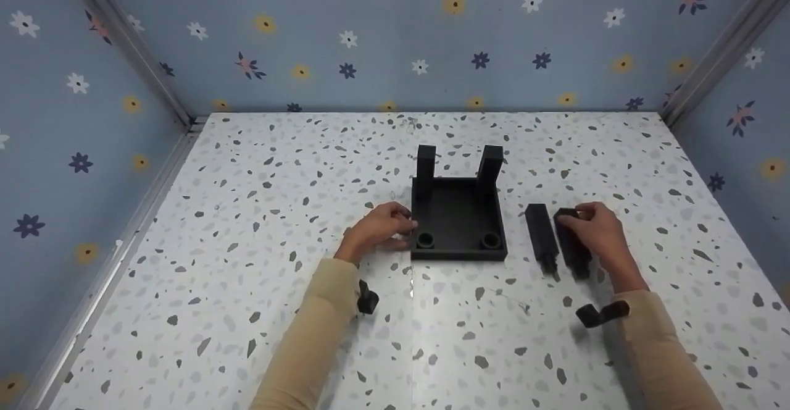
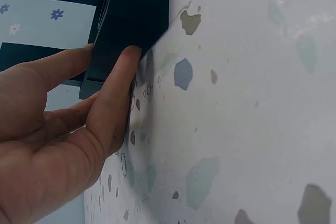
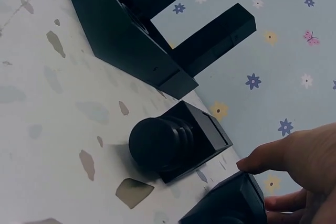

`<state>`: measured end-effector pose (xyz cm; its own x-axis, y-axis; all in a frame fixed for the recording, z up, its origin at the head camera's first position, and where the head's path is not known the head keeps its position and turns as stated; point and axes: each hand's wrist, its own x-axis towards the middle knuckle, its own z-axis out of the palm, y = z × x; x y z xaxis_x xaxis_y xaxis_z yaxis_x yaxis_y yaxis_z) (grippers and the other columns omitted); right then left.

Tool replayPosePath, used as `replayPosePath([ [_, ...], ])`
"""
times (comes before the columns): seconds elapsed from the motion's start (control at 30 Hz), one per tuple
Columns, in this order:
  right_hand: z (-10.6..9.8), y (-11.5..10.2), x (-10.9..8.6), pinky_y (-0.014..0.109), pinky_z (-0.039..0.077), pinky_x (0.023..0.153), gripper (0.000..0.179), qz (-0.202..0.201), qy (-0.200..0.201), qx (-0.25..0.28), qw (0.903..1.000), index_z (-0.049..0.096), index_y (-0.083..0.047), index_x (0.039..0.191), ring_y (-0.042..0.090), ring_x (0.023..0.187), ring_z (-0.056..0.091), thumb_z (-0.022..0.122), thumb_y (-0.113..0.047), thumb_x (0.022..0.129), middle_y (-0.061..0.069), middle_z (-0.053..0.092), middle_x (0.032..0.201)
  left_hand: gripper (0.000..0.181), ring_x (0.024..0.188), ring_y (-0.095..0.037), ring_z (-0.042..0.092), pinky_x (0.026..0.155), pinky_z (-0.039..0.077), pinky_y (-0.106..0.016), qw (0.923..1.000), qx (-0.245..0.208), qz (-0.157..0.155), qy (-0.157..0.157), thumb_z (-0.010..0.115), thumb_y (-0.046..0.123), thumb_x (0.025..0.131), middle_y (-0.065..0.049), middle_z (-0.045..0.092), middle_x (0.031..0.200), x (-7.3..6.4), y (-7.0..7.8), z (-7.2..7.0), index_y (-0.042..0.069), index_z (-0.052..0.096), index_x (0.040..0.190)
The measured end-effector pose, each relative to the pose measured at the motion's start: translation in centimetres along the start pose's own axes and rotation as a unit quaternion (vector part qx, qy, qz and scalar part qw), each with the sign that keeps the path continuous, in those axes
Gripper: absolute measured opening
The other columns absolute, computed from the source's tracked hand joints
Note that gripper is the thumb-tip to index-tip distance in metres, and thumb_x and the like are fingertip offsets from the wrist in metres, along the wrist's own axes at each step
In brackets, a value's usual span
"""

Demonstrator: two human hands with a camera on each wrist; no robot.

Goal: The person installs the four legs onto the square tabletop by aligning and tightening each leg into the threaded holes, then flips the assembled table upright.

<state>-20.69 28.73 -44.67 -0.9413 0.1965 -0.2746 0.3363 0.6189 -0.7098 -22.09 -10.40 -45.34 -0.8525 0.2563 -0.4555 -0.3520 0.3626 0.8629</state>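
Note:
A black square tabletop with a raised rim (image 1: 460, 254) lies upside down, two legs (image 1: 492, 166) upright in its far corners. Round sockets (image 1: 426, 240) show at both near corners. My left hand (image 1: 381, 225) touches the tabletop's left side, its fingertips (image 2: 130, 55) against the outer wall. To the right, my right hand (image 1: 597, 231) grips a loose black leg (image 1: 573, 246) between thumb and fingers near its far end. Another loose leg (image 1: 541, 231) lies just left of it, its round ridged peg (image 3: 155, 142) facing the right wrist camera.
The white speckled table (image 1: 259, 188) carries everything. A blue flowered panel (image 1: 395, 39) stands behind it, with similar panels at left and right. Black wrist mounts (image 1: 368, 299) stick out from both tan sleeves (image 1: 308, 336).

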Motion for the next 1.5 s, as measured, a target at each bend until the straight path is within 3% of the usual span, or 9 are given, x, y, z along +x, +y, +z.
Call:
replayPosePath([
  [0.2,-0.7,0.1,-0.1,0.039,0.044,0.097,0.066,-0.010,0.000,0.022,0.9997,0.037,0.001,0.142,0.034,0.119,0.051,0.056,-0.040,0.094,0.025,0.048,0.135,0.038,0.097,-0.019,0.062,0.080,0.056,-0.026,0.9995,-0.028,-0.018,0.004,0.064,0.016,0.091,-0.010,0.057,0.115,0.0,0.0,0.1,0.006,0.051,0.125],
  [0.43,-1.2,-0.5,-0.3,0.019,0.048,0.085,0.061,-0.013,0.021,0.056,0.9981,0.040,-0.006,0.143,0.020,0.111,0.054,0.054,-0.040,0.094,0.017,0.049,0.134,0.037,0.096,-0.019,0.061,0.080,0.056,-0.025,0.9995,-0.026,-0.018,0.005,0.065,0.016,0.091,-0.010,0.058,0.114,0.1,0.0,0.2,0.006,0.052,0.124],
  [0.63,-1.6,-1.1,-0.6,0.013,0.051,0.078,0.056,-0.033,0.044,0.085,0.9949,0.048,-0.007,0.137,0.005,0.093,0.057,0.059,-0.039,0.093,0.007,0.051,0.121,0.038,0.095,-0.019,0.062,0.080,0.056,-0.026,0.9993,-0.030,-0.022,0.004,0.065,0.016,0.091,-0.010,0.057,0.115,-0.1,-0.1,0.1,0.006,0.051,0.125],
  [0.8,-2.1,-1.5,-0.7,0.011,0.052,0.076,0.055,-0.039,0.045,0.129,0.9898,0.048,-0.005,0.135,0.001,0.090,0.057,0.062,-0.036,0.092,-0.003,0.052,0.110,0.038,0.096,-0.019,0.062,0.081,0.056,-0.026,0.9991,-0.035,-0.023,0.001,0.064,0.015,0.091,-0.011,0.057,0.116,0.0,-0.1,0.2,0.005,0.051,0.126],
  [1.0,-2.1,-2.4,-1.1,0.011,0.053,0.078,0.051,-0.062,0.035,0.198,0.9777,0.050,-0.006,0.131,0.002,0.093,0.058,0.066,-0.031,0.090,-0.006,0.053,0.107,0.038,0.099,-0.020,0.061,0.081,0.056,-0.026,0.9992,-0.033,-0.021,0.002,0.063,0.015,0.092,-0.011,0.059,0.114,0.1,-0.1,0.1,0.005,0.050,0.126],
  [1.23,-1.2,-3.7,-1.7,0.014,0.055,0.076,0.041,-0.131,0.020,0.307,0.9425,0.055,-0.004,0.123,0.007,0.092,0.060,0.071,-0.015,0.087,0.001,0.056,0.104,0.036,0.094,-0.019,0.062,0.080,0.056,-0.027,0.9976,-0.067,-0.016,-0.007,0.063,0.011,0.092,-0.010,0.057,0.110,-0.2,0.1,0.2,0.003,0.049,0.124],
  [1.5,-0.1,-5.2,-2.4,0.016,0.055,0.081,0.042,-0.182,0.018,0.330,0.9260,0.055,-0.003,0.124,0.009,0.097,0.062,0.071,-0.013,0.086,0.004,0.053,0.111,0.038,0.097,-0.019,0.061,0.082,0.056,-0.027,0.9985,-0.051,-0.020,-0.001,0.064,0.013,0.091,-0.010,0.057,0.111,-0.1,0.2,0.2,0.004,0.049,0.126],
])
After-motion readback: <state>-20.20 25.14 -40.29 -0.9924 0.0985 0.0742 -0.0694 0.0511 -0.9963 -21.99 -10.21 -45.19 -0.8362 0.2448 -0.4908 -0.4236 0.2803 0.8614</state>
